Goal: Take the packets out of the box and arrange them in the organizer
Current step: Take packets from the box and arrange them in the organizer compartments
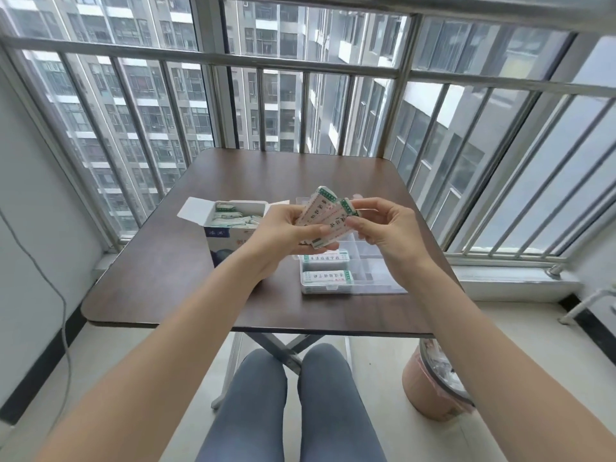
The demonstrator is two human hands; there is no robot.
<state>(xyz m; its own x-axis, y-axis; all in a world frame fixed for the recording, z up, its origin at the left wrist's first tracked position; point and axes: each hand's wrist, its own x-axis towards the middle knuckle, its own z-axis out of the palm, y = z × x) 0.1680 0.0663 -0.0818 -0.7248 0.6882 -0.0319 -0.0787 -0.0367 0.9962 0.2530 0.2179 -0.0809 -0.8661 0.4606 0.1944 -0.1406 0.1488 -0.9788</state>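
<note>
Above the bench [160, 278], the left hand [283, 235] holds a small fan of packets [316, 213] in a curled grip, while the right hand [383, 228] pinches the top corner of the front packet between thumb and fingers. The box [230, 235] stands open at the left with more packets inside (its flap is folded back), and the clear organizer [373, 278] lies just right of it, two packets already lying in its near-left compartments.
</note>
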